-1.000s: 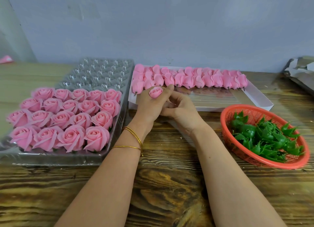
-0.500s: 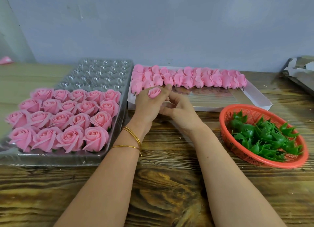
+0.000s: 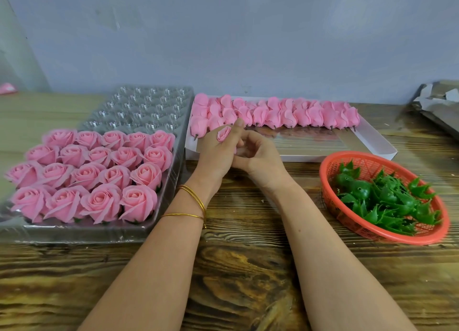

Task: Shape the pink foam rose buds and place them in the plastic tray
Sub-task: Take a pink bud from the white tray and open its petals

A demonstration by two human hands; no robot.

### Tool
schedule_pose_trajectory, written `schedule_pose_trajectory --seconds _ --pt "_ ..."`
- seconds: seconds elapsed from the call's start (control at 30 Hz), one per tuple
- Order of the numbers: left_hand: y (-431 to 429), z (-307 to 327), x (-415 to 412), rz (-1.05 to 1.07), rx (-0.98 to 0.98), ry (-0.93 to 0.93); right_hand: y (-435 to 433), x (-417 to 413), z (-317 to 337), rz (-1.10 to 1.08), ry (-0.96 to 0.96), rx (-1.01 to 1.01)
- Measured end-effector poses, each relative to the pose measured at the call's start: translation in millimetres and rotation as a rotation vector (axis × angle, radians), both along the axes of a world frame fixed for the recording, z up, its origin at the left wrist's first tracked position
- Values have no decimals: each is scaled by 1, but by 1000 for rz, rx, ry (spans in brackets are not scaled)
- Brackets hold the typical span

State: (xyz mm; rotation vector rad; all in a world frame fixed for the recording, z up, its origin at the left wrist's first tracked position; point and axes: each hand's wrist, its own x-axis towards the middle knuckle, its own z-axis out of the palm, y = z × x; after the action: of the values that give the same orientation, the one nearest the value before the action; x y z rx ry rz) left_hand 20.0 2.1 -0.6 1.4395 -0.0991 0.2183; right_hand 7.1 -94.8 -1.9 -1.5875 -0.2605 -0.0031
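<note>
head view. the left hand is pinching one pink foam rose bud between its fingers, just right of the clear plastic tray, near the tray's far right corner. the right hand is lying against the left one, further right of the tray, with its fingers curling inward; whether it is gripping anything cannot be told. shaped roses are filling the tray's near rows, while its far cells are standing bare. a white box is sitting right of the tray, carrying rows of unshaped buds along its far side. an orange basket of green calyxes is resting well right of the tray. two gold bangles are circling the left wrist beside the tray's near right corner. all are lying on a wooden bench.
</note>
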Motion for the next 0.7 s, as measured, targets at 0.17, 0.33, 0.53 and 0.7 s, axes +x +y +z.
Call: schedule_pose_trajectory --seconds 0.17,0.33,0.53,0.7 --pt "2 -1 0 -7 26 -32 0 0 0 2 -11 -25" --pt "5 -3 1 -10 74 -56 -4 -3 1 92 14 29" --pt "5 -4 1 -11 57 -73 -5 -4 0 121 37 53" --pt "2 -4 2 37 80 -41 -3 -2 0 82 34 28"
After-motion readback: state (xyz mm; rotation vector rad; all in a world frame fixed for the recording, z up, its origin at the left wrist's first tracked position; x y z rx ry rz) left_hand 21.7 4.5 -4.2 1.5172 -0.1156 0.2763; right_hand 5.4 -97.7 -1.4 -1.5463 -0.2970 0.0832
